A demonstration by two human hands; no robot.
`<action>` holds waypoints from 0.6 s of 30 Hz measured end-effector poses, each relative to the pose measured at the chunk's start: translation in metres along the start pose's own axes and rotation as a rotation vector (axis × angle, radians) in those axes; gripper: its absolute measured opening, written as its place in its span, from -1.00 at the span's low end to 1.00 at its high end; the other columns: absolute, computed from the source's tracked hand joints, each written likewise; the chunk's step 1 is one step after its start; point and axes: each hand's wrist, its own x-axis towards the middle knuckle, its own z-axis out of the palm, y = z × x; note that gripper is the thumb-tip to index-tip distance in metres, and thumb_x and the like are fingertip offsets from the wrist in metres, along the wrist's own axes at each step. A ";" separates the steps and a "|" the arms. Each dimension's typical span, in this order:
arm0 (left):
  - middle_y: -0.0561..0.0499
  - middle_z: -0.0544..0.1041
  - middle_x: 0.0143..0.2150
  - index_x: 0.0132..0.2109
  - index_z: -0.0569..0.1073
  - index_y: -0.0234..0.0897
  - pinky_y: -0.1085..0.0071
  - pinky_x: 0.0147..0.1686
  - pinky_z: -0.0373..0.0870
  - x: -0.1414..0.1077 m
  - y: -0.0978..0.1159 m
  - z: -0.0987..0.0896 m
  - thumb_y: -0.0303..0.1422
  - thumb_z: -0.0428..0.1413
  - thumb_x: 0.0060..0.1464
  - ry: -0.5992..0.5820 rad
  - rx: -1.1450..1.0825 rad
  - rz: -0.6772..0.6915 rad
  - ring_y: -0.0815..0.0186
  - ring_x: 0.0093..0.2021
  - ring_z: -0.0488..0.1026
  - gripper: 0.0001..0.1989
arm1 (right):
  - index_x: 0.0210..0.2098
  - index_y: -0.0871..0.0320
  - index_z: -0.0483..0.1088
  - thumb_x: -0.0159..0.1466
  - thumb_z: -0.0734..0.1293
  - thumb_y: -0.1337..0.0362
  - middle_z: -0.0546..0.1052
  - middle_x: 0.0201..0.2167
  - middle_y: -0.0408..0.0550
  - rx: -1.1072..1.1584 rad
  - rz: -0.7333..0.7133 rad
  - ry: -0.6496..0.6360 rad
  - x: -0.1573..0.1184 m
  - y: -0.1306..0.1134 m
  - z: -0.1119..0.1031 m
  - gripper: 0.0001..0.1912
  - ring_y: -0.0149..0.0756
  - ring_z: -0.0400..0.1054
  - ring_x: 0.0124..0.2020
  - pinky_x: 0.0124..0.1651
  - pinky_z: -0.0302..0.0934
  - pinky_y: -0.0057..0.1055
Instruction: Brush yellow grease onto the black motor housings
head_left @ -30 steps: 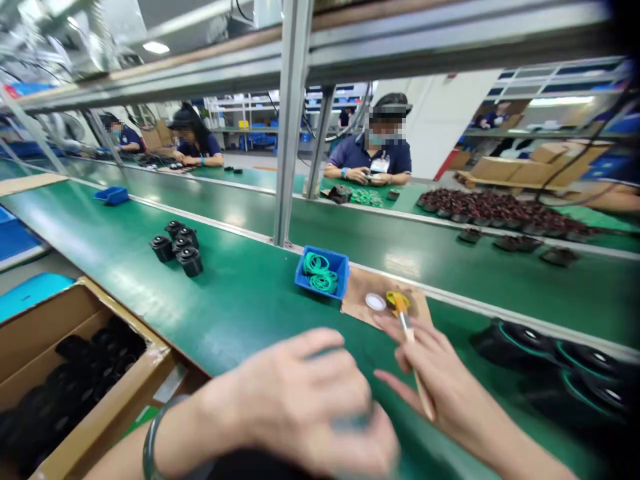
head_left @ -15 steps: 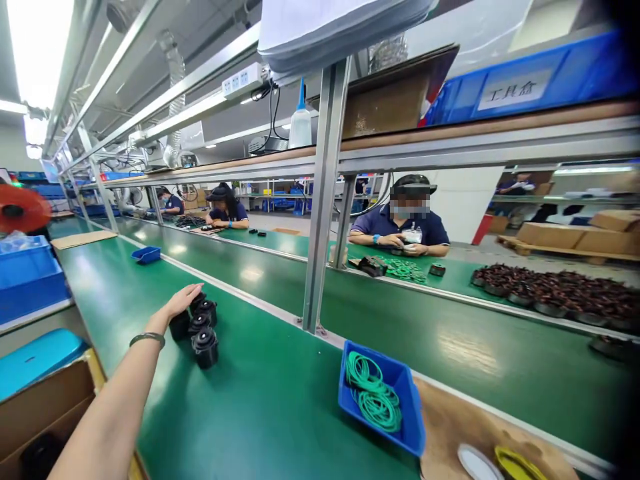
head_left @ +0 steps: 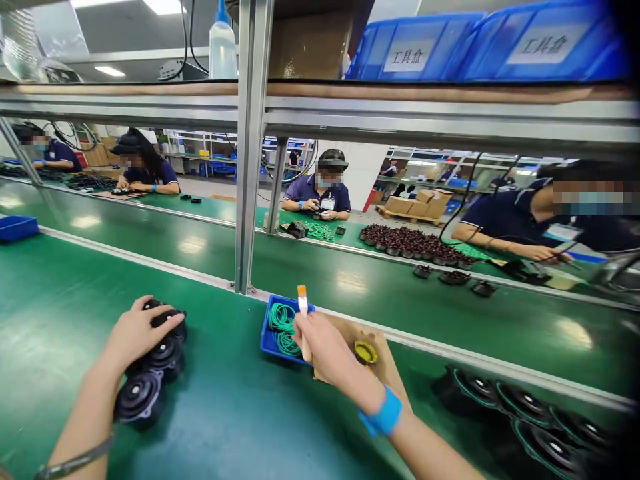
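My left hand (head_left: 131,337) lies over the far end of a small cluster of black round housings (head_left: 139,395) on the green bench. Its fingers bend round the back ones and its thumb reaches across the top; the palm hides part of the cluster. Upright in my closed right hand (head_left: 326,350) is a small flat paintbrush (head_left: 302,301), orange bristles up, with a pale handle. Behind that hand sits a blue tray (head_left: 266,345) of green rubber rings (head_left: 281,317). A round dish of yellow stuff (head_left: 365,352) stands just right of the hand.
Brown cardboard (head_left: 387,363) lies under the dish. At right are several black housings with green rings (head_left: 543,443). A metal post (head_left: 246,200) rises at the bench's back edge, below a shelf with blue bins (head_left: 415,50). Co-workers sit across the line.
The view has swung right and down. My left hand and the housings now appear closer. My right hand has come into view with the brush, and the ringed housings at right now show.
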 end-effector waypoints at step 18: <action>-0.16 0.53 -0.09 0.20 0.27 -0.25 0.26 -0.27 0.61 -0.221 0.099 0.017 -0.10 0.20 0.10 0.180 -0.151 0.120 0.05 -0.12 0.59 -0.40 | -0.46 0.07 0.12 0.36 0.18 0.38 0.46 -0.47 -0.05 0.188 0.019 0.205 -0.002 0.013 -0.015 -0.74 -0.25 0.34 -0.43 -0.34 0.13 -0.38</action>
